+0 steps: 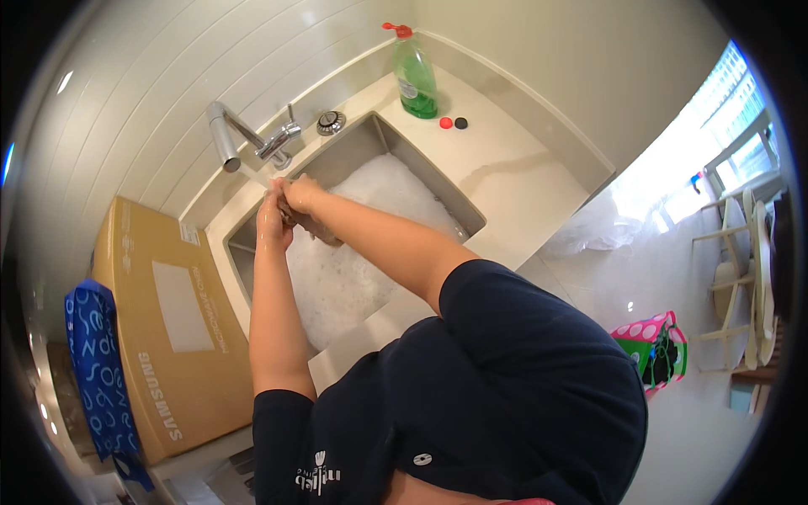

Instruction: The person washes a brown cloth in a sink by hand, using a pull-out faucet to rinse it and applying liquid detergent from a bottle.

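Note:
Both hands are at the left rear of a metal sink (353, 148), beside the faucet's spout. A wet, brownish bunched thing (319, 230), seemingly cloth, is gripped between them and hangs over the white foam (379, 252). My left hand (271, 221) holds it from the left with wet fingers. From the other side, my right hand (304, 194) closes on its upper part. Water streams from the chrome faucet (230, 142) toward the fingers. The hands hide much of the held thing.
A green dish-soap pump bottle (415, 79) stands at the back right near a red cap (445, 123) and a black cap (461, 124). Left of the sink are a Samsung microwave carton (177, 328) and a blue printed bag (101, 372). A round drain strainer (331, 122) lies behind the basin.

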`<action>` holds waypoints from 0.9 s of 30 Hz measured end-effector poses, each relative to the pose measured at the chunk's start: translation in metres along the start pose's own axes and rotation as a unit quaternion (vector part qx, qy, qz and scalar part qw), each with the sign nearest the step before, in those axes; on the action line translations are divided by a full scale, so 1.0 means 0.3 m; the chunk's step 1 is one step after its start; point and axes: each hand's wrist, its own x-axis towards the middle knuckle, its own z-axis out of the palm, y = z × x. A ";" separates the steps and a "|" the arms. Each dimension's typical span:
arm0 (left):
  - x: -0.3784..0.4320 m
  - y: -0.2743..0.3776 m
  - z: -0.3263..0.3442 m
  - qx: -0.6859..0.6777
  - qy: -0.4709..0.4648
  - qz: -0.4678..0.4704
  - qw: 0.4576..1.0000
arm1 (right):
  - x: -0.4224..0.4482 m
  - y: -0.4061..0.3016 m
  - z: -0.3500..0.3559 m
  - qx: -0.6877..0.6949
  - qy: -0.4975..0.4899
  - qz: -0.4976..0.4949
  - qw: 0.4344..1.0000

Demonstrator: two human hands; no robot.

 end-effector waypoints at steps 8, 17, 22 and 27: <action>0.039 0.015 0.087 0.056 0.026 -0.120 0.991 | 0.001 0.016 0.039 0.169 0.030 0.139 0.975; 0.083 0.070 0.089 0.056 0.007 -0.088 0.995 | 0.039 0.016 0.052 0.331 0.017 0.117 0.936; 0.079 0.092 0.129 0.117 0.145 -0.127 0.974 | 0.042 0.020 0.107 0.371 0.013 0.119 0.921; 0.070 0.071 0.062 0.025 0.005 -0.122 0.992 | 0.057 0.029 0.158 0.434 -0.015 0.123 0.893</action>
